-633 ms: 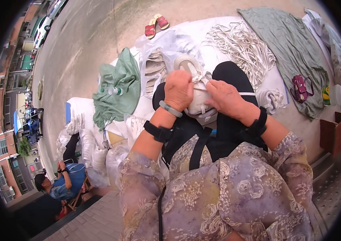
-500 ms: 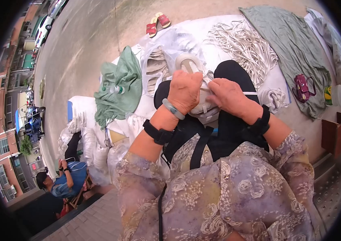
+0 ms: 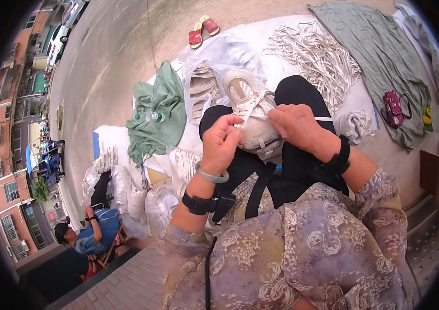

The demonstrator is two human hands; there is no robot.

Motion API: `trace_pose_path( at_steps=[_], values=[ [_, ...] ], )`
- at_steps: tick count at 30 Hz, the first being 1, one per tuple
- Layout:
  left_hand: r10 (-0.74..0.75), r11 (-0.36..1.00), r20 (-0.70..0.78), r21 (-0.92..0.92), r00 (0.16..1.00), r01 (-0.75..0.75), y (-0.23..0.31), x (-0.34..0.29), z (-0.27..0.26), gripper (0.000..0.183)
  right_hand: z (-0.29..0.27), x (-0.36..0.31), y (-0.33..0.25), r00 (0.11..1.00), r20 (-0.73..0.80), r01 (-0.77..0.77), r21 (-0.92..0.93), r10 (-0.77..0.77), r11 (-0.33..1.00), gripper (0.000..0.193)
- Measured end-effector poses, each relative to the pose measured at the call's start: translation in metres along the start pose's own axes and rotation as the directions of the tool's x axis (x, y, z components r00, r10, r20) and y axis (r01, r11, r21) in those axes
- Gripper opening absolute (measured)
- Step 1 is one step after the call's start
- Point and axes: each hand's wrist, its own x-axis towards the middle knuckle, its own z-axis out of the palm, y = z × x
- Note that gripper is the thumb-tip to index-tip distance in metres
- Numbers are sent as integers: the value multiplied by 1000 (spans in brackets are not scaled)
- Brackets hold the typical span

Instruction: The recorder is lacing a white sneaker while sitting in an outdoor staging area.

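Note:
A beige and white sneaker (image 3: 240,85) rests between my black-clad knees, its toe pointing away from me. White shoelace (image 3: 253,105) criss-crosses its tongue. At the shoe's left edge, my left hand (image 3: 221,144) pinches the lace between thumb and fingertips. Opposite it, my right hand (image 3: 298,125) has its fingers closed on the lace at the right side of the opening. The heel end of the shoe lies nearest to me, between my hands. What exactly sits inside each pinch is mostly covered by my fingers.
Beyond the shoe, a clear plastic bag (image 3: 204,85) holds more shoes. Loose white laces (image 3: 315,59) are heaped to the right, near a green cloth (image 3: 372,62) and a maroon bag (image 3: 395,109). Left are a crumpled green cloth (image 3: 160,103), a bottle (image 3: 153,117) and a seated person (image 3: 93,232).
My left hand has moved down and left, away from the right hand, uncovering the shoe's laced front. The right hand stays nearly in place.

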Motion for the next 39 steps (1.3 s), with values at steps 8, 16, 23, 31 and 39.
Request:
trace_pose_path(
  at_steps=[8, 16, 23, 31, 39],
  values=[
    [110, 979, -129, -159, 986, -130, 12, 15, -15, 24, -25, -12, -7, 985, -2, 171, -131, -172, 977, 12],
    [-54, 887, -225, -459, 973, -57, -17, 33, -21, 29, -57, -45, 5, 961, -160, 183, -253, -227, 950, 27],
    [-165, 859, -166, -509, 972, 59, -34, 43, -9, 34, -105, -79, 16, 919, -315, 121, -349, -238, 929, 32],
    [-47, 983, -195, -184, 980, 11, -37, 40, 8, 35, -111, -109, 5, 951, -271, 57, -321, -149, 945, 33],
    [-10, 993, -262, -117, 965, -22, -49, 37, 4, 24, -99, -111, 11, 947, -282, 60, -311, -153, 948, 35]
  ],
)
